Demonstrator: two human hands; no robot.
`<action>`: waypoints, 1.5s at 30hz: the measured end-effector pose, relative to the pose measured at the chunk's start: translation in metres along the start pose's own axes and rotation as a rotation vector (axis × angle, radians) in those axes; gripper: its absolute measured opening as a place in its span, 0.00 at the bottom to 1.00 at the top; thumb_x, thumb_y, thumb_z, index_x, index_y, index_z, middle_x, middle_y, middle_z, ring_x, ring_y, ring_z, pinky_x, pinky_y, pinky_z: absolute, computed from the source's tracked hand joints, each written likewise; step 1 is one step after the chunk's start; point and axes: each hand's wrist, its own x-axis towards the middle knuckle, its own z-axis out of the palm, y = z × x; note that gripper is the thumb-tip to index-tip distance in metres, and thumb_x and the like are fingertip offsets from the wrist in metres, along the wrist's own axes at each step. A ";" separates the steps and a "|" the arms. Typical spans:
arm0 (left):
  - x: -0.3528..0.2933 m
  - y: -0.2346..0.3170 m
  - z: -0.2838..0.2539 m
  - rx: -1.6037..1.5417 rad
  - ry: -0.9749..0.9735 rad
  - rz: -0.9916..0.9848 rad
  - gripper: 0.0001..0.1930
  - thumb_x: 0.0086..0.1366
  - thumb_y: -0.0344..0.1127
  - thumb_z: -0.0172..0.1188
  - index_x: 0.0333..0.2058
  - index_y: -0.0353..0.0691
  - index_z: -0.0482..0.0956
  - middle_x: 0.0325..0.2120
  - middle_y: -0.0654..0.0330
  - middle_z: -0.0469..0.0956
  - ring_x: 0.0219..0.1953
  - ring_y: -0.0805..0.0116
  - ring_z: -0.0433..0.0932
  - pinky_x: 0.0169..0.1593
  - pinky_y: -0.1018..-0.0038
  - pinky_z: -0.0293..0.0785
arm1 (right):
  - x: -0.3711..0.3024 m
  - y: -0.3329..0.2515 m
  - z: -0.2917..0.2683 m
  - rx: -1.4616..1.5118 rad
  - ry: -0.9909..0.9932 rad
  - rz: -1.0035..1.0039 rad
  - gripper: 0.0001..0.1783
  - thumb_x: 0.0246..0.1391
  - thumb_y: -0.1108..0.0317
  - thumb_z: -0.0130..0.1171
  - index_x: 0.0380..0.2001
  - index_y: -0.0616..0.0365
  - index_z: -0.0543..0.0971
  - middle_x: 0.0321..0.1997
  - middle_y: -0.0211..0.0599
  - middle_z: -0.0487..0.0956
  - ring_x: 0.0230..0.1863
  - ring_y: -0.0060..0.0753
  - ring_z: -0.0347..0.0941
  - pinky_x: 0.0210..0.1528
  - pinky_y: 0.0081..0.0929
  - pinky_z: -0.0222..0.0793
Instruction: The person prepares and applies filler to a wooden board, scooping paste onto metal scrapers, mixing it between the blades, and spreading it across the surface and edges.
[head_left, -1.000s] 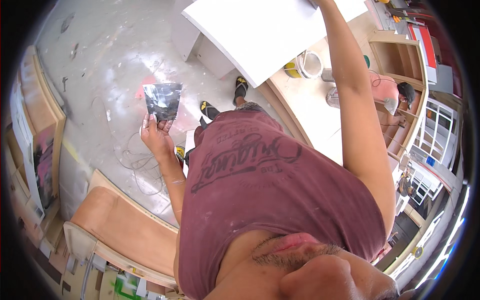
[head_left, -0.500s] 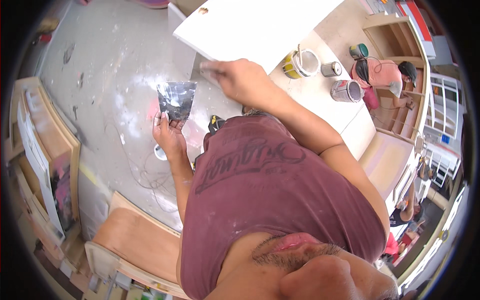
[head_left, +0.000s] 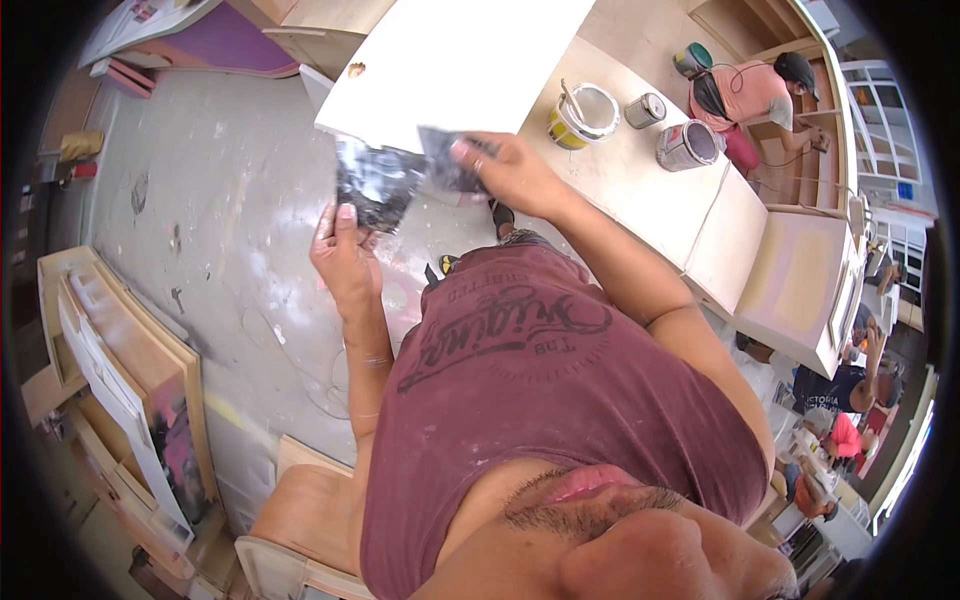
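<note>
My left hand (head_left: pixel 350 255) pinches the lower edge of a dark, shiny flat scraper plate (head_left: pixel 378 190) with pale smears on it, tilted upward. In my right hand (head_left: pixel 520 178) is a second dark flat scraper plate (head_left: pixel 440 160), blurred by motion. The two plates are side by side, close together; whether they touch I cannot tell. Both are in front of my chest, by the near corner of a large white panel (head_left: pixel 455 65) that has a small brown-edged hole.
Right of the panel, a pale worktop (head_left: pixel 600 190) carries a yellow-and-white bucket (head_left: pixel 570 133) with a stick in it, a small can (head_left: pixel 646 110) and a smeared can (head_left: pixel 687 146). A co-worker (head_left: pixel 745 100) crouches at a wooden shelf unit (head_left: pixel 790 170). Wooden furniture pieces (head_left: pixel 140 330) stand at left.
My right hand has moved a little right and down, and its plate now shows its flat face. My left hand's plate has shifted right and tilted. The whole view has turned somewhat.
</note>
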 end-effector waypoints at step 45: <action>0.038 -0.032 -0.007 -0.068 0.592 0.130 0.16 0.67 0.36 0.53 0.46 0.28 0.69 0.38 0.51 0.76 0.38 0.62 0.76 0.43 0.69 0.73 | 0.301 -0.066 -0.343 -1.317 0.523 -0.097 0.14 0.45 0.69 0.52 0.35 0.61 0.82 0.36 0.51 0.81 0.39 0.50 0.79 0.40 0.43 0.75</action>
